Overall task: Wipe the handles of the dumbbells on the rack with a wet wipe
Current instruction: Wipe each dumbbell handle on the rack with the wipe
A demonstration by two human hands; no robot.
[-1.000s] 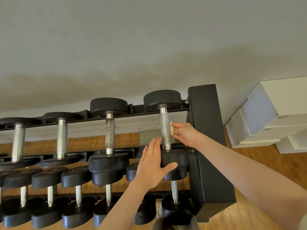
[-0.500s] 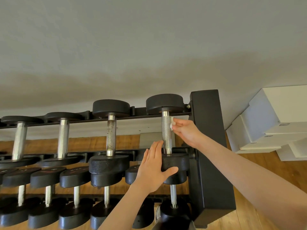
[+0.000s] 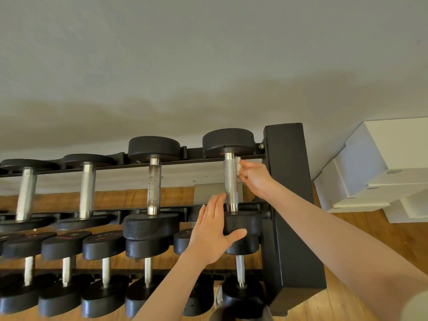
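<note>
A black rack [image 3: 289,181] holds rows of black dumbbells with metal handles. The rightmost dumbbell [image 3: 231,181] on the top row has a knurled silver handle. My right hand [image 3: 254,179] pinches a small white wet wipe [image 3: 238,165] and presses it against the upper right side of that handle, just under the far head. My left hand [image 3: 213,232] lies with straight fingers against the near head of the same dumbbell, thumb across its front.
Three more dumbbells [image 3: 154,186] sit to the left on the top row, with a lower row [image 3: 104,262] beneath. White boxes [image 3: 382,167] are stacked on the wooden floor at the right. A grey wall rises behind the rack.
My right hand has slid the wipe up the handle from its middle to near the far head. My left hand stays on the near head.
</note>
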